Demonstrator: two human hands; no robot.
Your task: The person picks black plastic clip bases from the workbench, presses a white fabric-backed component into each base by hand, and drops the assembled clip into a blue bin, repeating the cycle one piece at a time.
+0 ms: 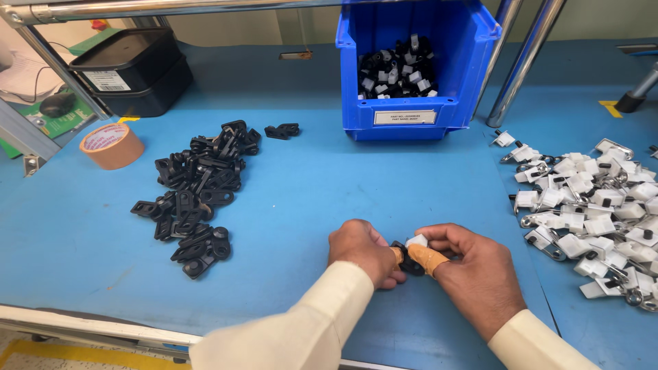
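Pressing squarely is advised: left hand [362, 252] and right hand [468, 264] together pinch a black bracket [408, 260] against a white clip [416, 241].

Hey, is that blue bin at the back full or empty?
Partly filled: the blue bin holds a low heap of black and white parts, its walls bare above them.
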